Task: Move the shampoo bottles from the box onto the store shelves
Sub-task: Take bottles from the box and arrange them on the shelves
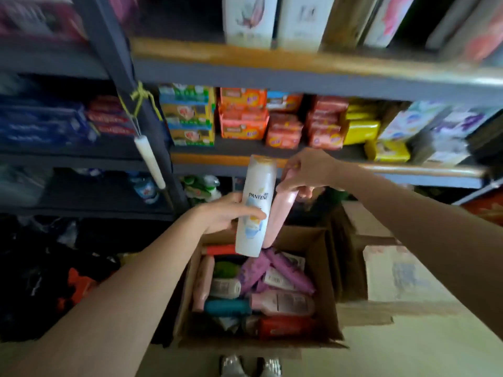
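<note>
My left hand (223, 213) grips a white Pantene shampoo bottle (254, 197) around its middle, upright above the box. My right hand (307, 170) holds a pink bottle (280, 213) by its top end, tilted, just right of the white one. Below both sits an open cardboard box (324, 281) on the floor with several bottles lying inside: purple, pink, teal, green and red. The shelf (217, 159) with soap packs runs just behind the hands.
A higher shelf (245, 54) carries tall boxed products. Stacked soap packs (242, 118) and yellow packs (362, 129) fill the middle shelf. A dark upright post (119, 63) with a hanging white tube stands left. More cartons (400, 273) lie right of the box. Shoes (250, 365) show at the bottom.
</note>
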